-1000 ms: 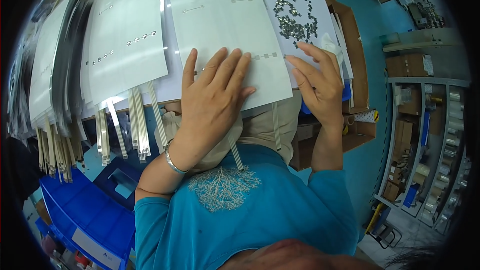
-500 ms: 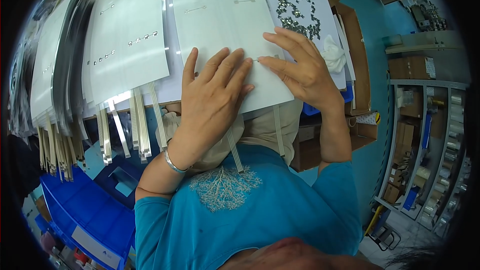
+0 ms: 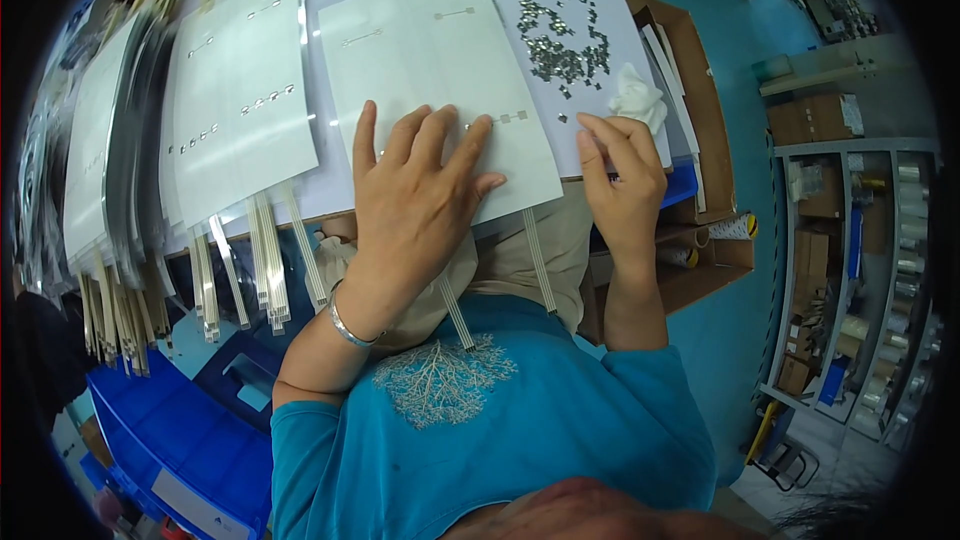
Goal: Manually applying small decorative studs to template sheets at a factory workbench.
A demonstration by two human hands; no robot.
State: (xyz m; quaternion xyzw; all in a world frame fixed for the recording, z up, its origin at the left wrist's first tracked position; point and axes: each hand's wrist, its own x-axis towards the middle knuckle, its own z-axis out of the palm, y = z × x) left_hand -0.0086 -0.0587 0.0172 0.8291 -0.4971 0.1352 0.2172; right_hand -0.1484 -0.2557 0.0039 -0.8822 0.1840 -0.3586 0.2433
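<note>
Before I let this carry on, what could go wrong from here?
The loose, small, shiny dark pieces could scatter if the right hand brushes them. The flat white rectangular sheet might shift if the left hand resting on it lifts. The thin, pale striped strips hanging below the sheet could snag.

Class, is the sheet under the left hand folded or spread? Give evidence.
Spread: the sheet lies open, top and right edges showing, no fold visible. The left hand covers part of it.
</note>
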